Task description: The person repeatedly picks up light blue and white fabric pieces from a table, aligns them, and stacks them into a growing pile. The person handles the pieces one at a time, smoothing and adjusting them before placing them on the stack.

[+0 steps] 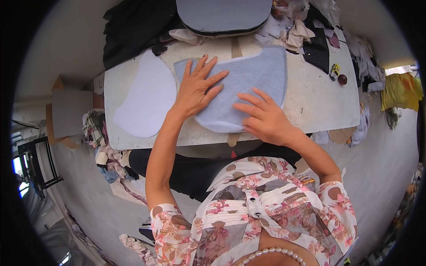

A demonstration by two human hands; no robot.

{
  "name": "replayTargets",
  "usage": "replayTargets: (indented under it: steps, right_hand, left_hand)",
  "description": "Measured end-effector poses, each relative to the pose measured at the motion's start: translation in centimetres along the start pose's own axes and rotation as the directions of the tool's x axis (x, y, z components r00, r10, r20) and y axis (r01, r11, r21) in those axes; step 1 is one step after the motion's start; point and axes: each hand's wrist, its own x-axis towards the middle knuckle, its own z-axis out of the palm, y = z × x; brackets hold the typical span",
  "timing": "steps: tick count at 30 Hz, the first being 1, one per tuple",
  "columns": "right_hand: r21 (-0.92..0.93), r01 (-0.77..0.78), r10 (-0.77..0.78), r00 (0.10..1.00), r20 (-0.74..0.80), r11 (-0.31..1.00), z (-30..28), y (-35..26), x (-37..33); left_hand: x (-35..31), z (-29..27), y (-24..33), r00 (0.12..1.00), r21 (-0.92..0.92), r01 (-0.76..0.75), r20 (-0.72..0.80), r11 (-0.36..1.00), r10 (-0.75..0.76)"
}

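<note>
Cluttered with fabric scraps (306, 26) at its far edge, a white desk (319, 102) carries a pale blue felt piece (253, 75). Left hand (195, 88) lies flat, fingers spread, pressing the piece down, apparently to keep it smooth. Right hand (266, 119) rests open on its near edge, gripping nothing. A white cut panel (144, 99) lies just beside, to the left.

Bright, even daylight, soft shadows, sharp centre; fisheye bending and black vignette at edges.
</note>
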Motion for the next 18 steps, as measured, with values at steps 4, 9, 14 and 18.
replayTargets:
  steps: [4, 9, 14, 18]
  right_hand:
    - [0.135, -0.078, 0.094, 0.989, -0.117, 0.988, -1.2, 0.7, 0.4]
    - [0.057, -0.025, 0.03, 0.995, -0.098, 0.998, -1.8, 0.5, 0.6]
    - [0.081, -0.052, 0.059, 0.995, -0.08, 0.995, -2.9, 1.0, 0.1]
    - [0.05, -0.178, 0.184, 0.966, -0.179, 0.983, -2.9, 2.1, 0.5]
  left_hand:
    - [0.0, 0.1, 0.0, 1.0, -0.01, -0.004, -0.008, 1.0, 0.004]
    - [-0.2, 0.1, -0.1, 1.0, -0.009, -0.007, 0.004, 1.0, 0.007]
    - [0.0, -0.1, 0.0, 1.0, -0.008, -0.011, 0.0, 1.0, 0.011]
    - [-0.3, -0.6, 0.2, 1.0, -0.009, -0.001, -0.008, 1.0, 0.001]
